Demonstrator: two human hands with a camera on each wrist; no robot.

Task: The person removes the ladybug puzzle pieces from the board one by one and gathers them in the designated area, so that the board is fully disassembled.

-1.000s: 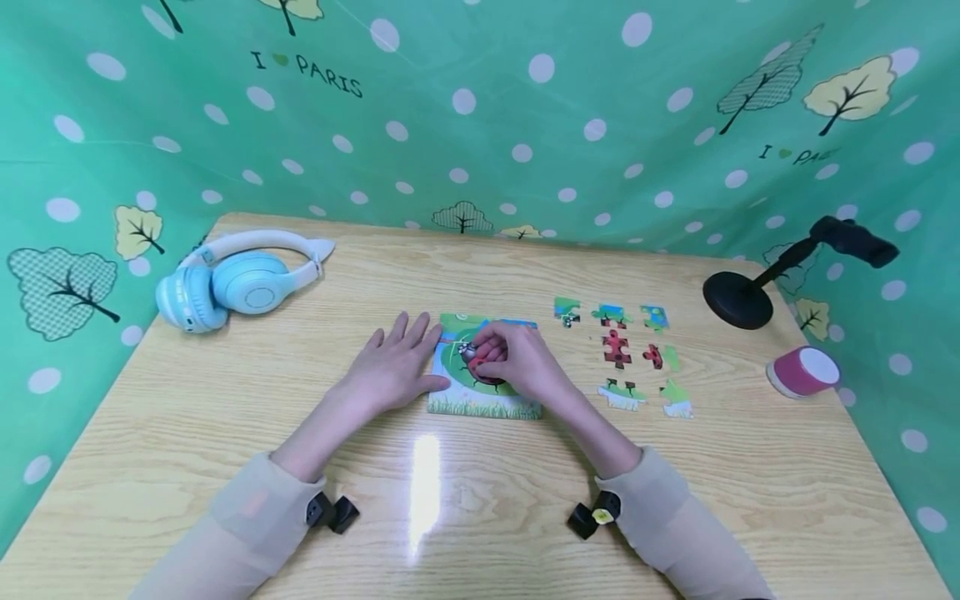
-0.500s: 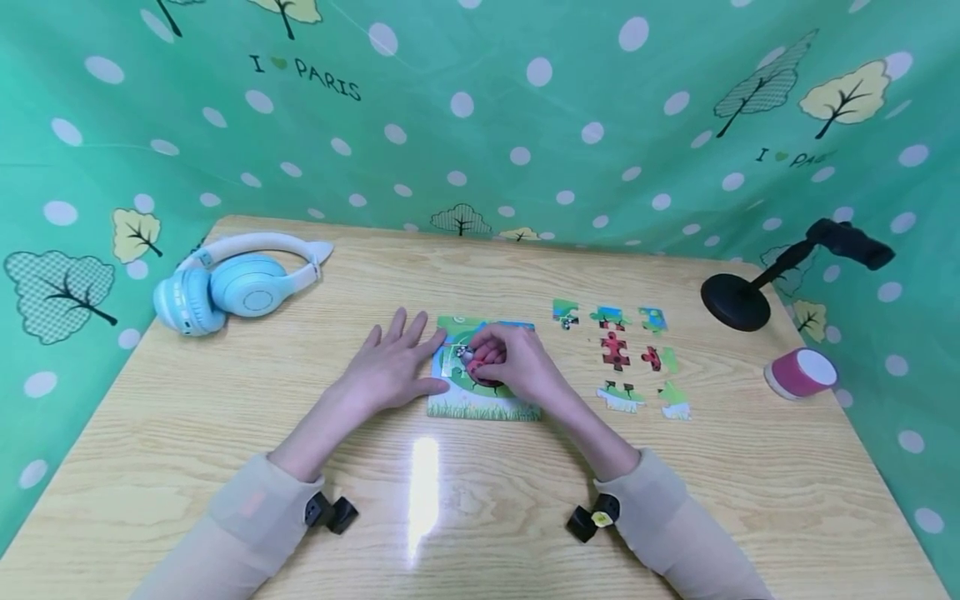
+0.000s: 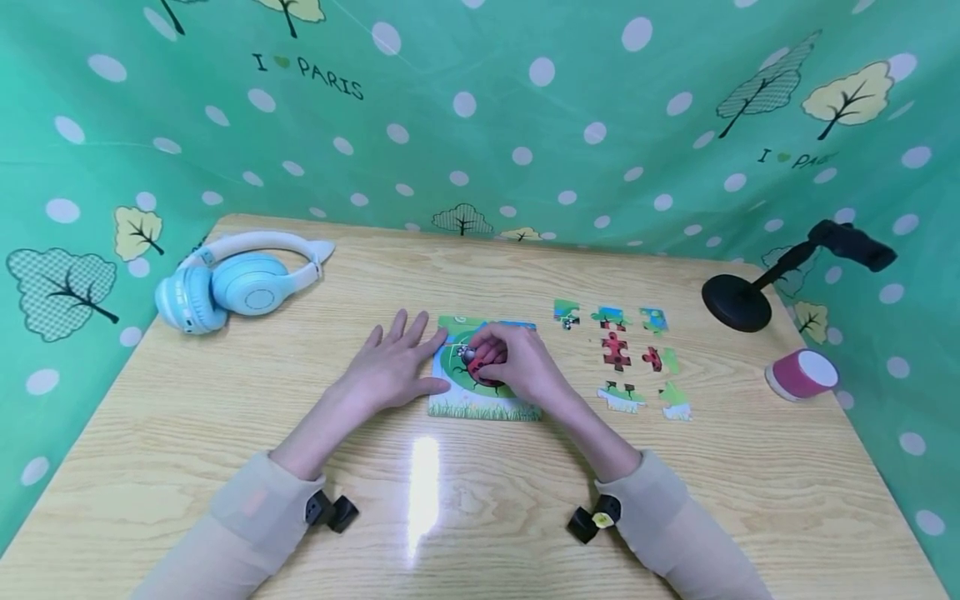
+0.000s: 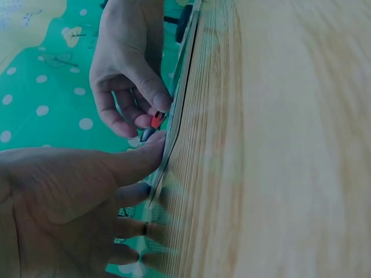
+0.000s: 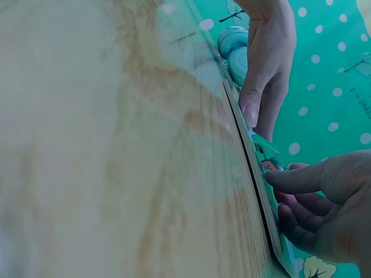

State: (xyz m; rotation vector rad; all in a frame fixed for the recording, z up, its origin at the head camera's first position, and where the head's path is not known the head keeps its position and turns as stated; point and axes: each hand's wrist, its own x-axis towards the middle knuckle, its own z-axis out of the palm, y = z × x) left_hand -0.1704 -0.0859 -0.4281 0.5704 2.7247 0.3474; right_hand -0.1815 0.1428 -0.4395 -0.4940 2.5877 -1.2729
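Observation:
A ladybug puzzle board (image 3: 483, 408) lies flat on the table between both hands. My right hand (image 3: 525, 360) bends over its middle, thumb and fingertips pinching a puzzle piece (image 3: 467, 353) with part of the ladybug on it. Red and dark bits of that piece show tilted at the fingertips in the left wrist view; the fingers hide the rest. My left hand (image 3: 387, 371) rests palm down with fingers spread, its thumb and index finger at the board's left edge.
Loose puzzle pieces (image 3: 617, 350) lie in rough rows right of the board. Blue headphones (image 3: 251, 285) sit at the back left. A black stand (image 3: 738, 302) and a pink-and-white cup-like object (image 3: 801, 372) are at the right. A green dotted curtain (image 3: 480, 125) hangs behind.
Both hands stay in place. The pale sheen on the pinched puzzle piece half a second ago has faded, as if its tilt shifted slightly.

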